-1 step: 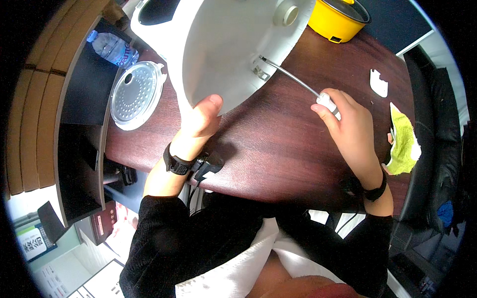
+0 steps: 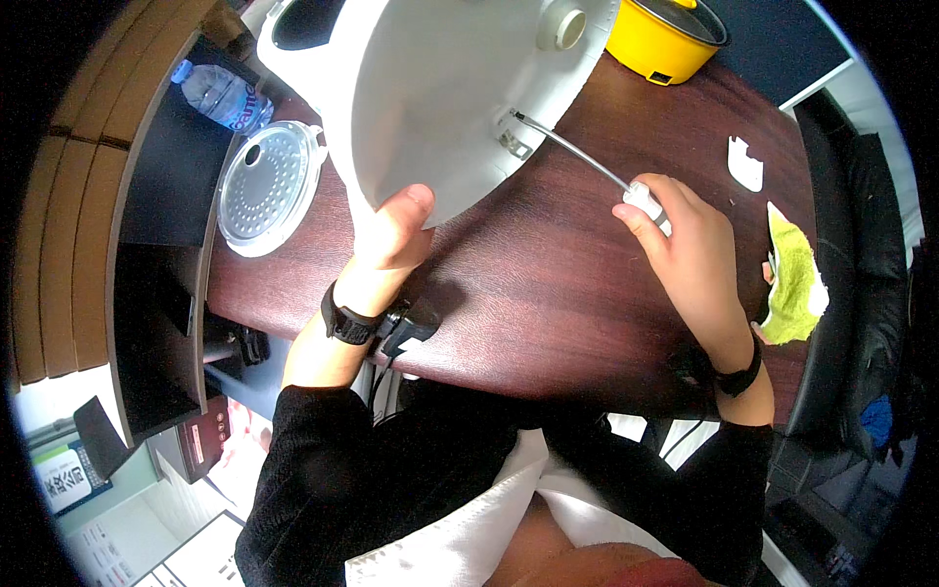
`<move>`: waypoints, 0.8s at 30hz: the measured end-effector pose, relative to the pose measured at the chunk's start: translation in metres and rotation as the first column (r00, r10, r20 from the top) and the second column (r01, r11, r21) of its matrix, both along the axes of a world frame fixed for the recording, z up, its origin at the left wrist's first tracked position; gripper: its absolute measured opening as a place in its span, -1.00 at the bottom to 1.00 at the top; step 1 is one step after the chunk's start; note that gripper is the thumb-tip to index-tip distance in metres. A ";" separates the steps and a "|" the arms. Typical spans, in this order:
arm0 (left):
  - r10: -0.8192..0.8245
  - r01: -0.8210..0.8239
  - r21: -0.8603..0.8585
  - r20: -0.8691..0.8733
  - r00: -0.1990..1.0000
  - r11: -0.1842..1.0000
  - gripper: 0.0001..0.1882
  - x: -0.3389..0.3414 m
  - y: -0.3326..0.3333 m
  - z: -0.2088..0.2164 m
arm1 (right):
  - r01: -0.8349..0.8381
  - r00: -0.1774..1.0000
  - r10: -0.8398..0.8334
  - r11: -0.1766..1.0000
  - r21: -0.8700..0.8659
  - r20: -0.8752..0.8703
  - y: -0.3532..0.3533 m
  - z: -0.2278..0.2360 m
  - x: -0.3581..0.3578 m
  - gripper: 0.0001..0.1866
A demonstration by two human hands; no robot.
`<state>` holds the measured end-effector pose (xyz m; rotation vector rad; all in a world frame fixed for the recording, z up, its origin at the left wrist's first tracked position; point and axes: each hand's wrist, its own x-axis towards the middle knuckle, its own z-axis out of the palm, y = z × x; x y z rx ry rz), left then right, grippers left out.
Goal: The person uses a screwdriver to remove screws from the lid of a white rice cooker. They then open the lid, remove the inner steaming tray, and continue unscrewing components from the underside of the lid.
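Observation:
A big white appliance body [image 2: 440, 88] lies tipped on the dark wooden table [image 2: 548, 293], its flat underside facing me. My left hand [image 2: 391, 235] grips its lower edge, thumb pressed on the white shell. My right hand [image 2: 685, 245] is closed around a screwdriver [image 2: 577, 152] with a white handle. The thin metal shaft slants up and to the left, and its tip meets a small fitting on the underside [image 2: 514, 127]. Both wrists wear black bands.
A round perforated metal lid [image 2: 269, 186] lies left of the appliance, with a water bottle [image 2: 220, 93] on the dark shelf behind it. A yellow pot [image 2: 665, 34] stands at the back. A small white part [image 2: 745, 161] and a green cloth [image 2: 794, 279] lie at the right.

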<state>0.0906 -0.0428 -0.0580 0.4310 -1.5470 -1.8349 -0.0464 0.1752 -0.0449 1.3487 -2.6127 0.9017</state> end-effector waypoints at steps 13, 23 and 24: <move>0.043 -0.035 0.070 -0.125 0.991 0.997 -0.29 -0.007 0.008 0.002 | -0.109 0.179 0.140 0.987 -0.122 0.974 0.001 0.007 0.003 -0.57; 0.021 -0.014 0.054 -0.120 0.993 0.998 -0.26 -0.008 0.006 -0.001 | 0.002 1.000 -0.002 1.000 0.010 0.002 -0.001 -0.005 0.001 -0.75; 0.024 -0.020 0.046 -0.095 0.995 0.999 -0.26 -0.007 0.007 0.001 | 0.011 1.000 -0.011 1.000 0.017 -0.001 -0.001 -0.003 0.000 -0.75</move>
